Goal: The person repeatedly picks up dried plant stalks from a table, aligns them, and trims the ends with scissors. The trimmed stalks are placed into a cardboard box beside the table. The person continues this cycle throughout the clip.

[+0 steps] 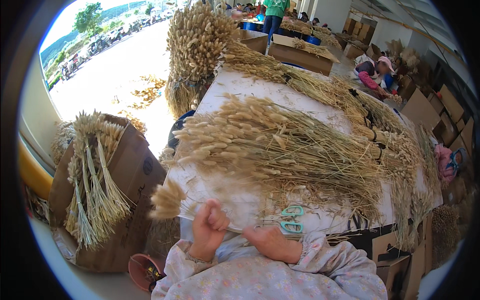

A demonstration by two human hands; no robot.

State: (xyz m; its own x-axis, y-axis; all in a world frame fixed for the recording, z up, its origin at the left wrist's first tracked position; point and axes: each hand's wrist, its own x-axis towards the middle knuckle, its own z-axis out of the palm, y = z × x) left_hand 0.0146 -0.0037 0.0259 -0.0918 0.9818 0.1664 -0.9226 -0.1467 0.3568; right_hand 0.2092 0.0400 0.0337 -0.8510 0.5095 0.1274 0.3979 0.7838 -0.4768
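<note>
My left hand [209, 231] is closed round the stems of a small bunch of dried bunny-tail grass [168, 200], whose fluffy heads point left past the table's near edge. Beside it, my right hand [272, 243] has its fingers curled together; anything in them is hidden. A tan blur hangs over the table just above both hands. Close to my right hand lies a pair of scissors [291, 219] with mint-green handles. Beyond, a large loose heap of the same grass [270, 142] spreads over the white table [200, 186], heads left, stems right.
Tied bundles [367, 117] line the table's far and right edges. A thick upright sheaf [197, 50] stands at the far left corner. A cardboard box [127, 175] with bunches over its rim stands left, near a reddish bucket [142, 270]. A co-worker in pink sleeves [370, 77] sits far right.
</note>
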